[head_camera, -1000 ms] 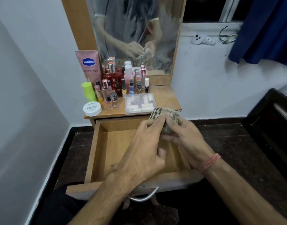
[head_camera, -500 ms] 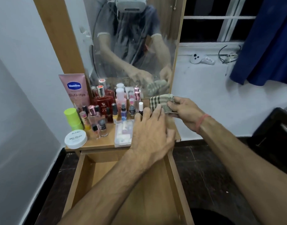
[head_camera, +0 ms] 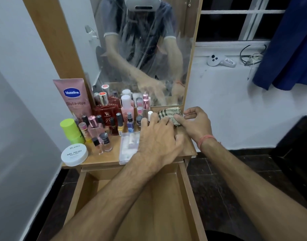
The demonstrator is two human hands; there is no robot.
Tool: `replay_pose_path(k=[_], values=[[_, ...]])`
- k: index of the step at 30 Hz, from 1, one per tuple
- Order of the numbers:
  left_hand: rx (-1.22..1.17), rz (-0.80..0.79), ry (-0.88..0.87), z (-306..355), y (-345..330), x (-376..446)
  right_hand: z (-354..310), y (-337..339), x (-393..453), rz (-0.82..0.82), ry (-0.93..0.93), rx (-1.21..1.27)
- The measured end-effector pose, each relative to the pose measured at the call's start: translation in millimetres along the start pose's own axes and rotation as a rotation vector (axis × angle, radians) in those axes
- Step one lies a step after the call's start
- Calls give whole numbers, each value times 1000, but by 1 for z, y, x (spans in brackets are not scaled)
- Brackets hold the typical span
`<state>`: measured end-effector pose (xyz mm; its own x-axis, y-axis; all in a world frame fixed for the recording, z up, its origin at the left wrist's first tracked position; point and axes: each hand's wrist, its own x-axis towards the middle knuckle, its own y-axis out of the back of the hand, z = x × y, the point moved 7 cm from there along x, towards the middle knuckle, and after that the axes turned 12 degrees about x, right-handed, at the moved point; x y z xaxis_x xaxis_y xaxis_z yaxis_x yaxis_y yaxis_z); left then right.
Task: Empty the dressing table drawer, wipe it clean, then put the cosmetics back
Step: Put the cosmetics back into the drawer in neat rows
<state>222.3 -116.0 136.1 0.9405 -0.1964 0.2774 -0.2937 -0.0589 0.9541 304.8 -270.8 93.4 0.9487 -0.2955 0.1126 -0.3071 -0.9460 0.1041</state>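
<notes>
Left hand (head_camera: 158,140): lay flat over the clear plastic box (head_camera: 127,148), fingers straight, tips touching the cloth (head_camera: 169,114); gripped nothing.
Right hand (head_camera: 196,125): fingers curled, pinched the right edge of the cloth.
Cloth: checked, folded, sat on the dressing table top (head_camera: 104,158) at the back right, just under the mirror (head_camera: 145,49).
Drawer (head_camera: 187,188): pulled out below the top, arms crossed over it.
Cosmetics: Vaseline tube (head_camera: 73,98), red perfume bottle (head_camera: 106,113), green bottle (head_camera: 72,131), nail polish tub (head_camera: 74,153) stood left on the top.

Woven checked cloth (head_camera: 169,116); smooth matt wood drawer (head_camera: 188,186); smeared glass mirror (head_camera: 145,49).
</notes>
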Motion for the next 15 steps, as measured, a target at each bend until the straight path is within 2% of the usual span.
replay_pose_path(k=[2,5,8,10,11,15], values=[[-128,110,25,-11,19,-16,-14,6,-18,-4,113,-89],[-444,315,160,-39,44,-71,-49,9,-78,-31,533,-266],[-735,339,330,-64,41,-129,-57,-19,-151,-337,863,-470],[-897,313,474,-76,26,-157,-42,-42,-176,-492,930,-704],[-949,298,541,-82,17,-168,-34,-50,-180,-512,931,-782],[-1120,185,718,-97,-13,-193,-35,-60,-183,-377,975,-751]])
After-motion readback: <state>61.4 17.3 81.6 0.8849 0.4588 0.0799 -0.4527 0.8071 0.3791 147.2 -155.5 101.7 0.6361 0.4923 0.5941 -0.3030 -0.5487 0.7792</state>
